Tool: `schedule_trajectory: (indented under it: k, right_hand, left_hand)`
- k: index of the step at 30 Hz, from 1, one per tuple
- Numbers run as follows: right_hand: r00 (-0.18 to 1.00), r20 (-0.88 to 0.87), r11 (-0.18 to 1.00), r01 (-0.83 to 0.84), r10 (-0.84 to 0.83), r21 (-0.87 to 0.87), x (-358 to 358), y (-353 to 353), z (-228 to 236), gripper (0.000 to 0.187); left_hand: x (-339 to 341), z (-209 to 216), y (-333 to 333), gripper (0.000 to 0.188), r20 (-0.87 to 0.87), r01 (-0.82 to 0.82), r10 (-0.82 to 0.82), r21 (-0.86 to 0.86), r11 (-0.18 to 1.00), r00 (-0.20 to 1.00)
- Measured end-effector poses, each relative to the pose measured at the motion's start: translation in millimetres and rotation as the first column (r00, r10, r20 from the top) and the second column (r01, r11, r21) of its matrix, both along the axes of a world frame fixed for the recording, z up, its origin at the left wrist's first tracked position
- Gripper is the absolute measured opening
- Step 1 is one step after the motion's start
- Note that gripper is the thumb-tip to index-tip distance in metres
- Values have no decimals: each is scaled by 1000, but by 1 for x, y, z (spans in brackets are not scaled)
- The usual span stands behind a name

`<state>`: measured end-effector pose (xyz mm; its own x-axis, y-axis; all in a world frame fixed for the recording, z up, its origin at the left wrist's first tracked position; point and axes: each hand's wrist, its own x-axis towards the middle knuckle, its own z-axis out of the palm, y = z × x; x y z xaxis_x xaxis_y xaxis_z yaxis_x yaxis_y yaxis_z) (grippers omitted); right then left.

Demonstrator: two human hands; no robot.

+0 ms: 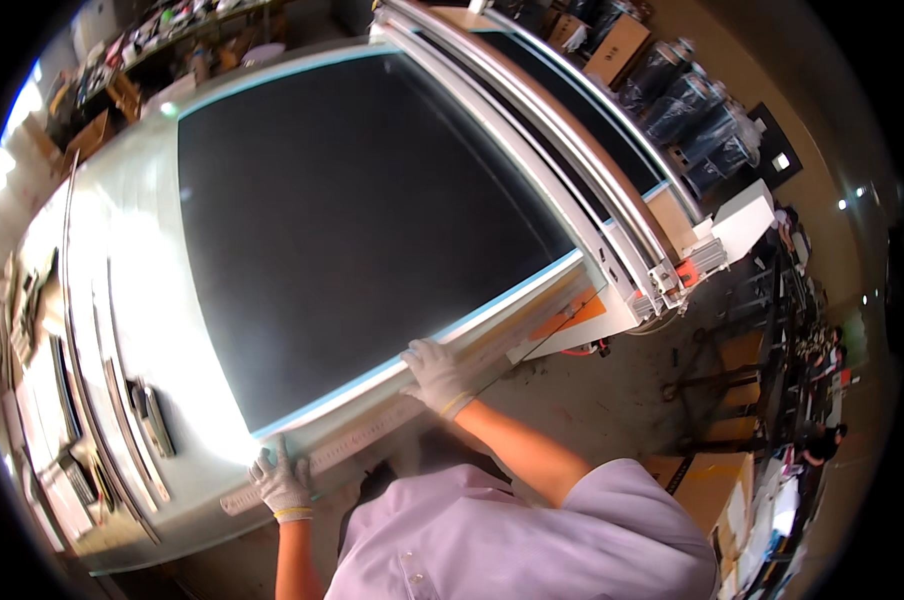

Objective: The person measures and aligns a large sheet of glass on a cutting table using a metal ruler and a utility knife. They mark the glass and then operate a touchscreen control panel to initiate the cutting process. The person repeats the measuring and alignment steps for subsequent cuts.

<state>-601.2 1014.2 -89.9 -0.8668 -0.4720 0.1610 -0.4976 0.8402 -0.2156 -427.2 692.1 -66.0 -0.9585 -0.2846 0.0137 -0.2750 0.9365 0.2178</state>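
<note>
Okay so, nearest up, the person in the pale purple shirt (492, 535) is leaning over the near edge, left forearm pointing almost straight up, right forearm slanting up to the left. Both hands are wearing whitish gloves. The left hand (282, 487) is sitting by the near-left corner of the big black sheet (362, 220), fingers partly spread. The right hand (438, 377) is resting farther along that edge, fingers loosely bent over the white border; can't tell if either one's actually pinching anything. A long pale bar (362, 432) is running along the near side, just below the sheet. The sheet itself is lying flat on the shiny table (142, 240), and past it to the right, a long roller (562, 115) is stretching across.
</note>
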Motion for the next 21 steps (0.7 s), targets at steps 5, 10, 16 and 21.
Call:
schedule_trajectory:
  k: [5,10,16,21]
  right_hand:
    - [1000,19,998,-25,24,55,-32,18,7,68]
    - [981,-189,996,53,-38,76,-83,83,-13,38]
    - [975,-143,974,190,-172,122,-121,164,-22,34]
    - [991,-54,985,129,-124,117,-142,158,13,23]
  left_hand:
    - [-56,7,47,80,-66,-247,261,167,954,963]
    - [-83,28,79,85,-86,-119,334,828,548,939]
    - [-58,-8,100,88,205,219,-244,139,966,948]
    - [-99,0,117,88,190,93,-103,59,994,976]
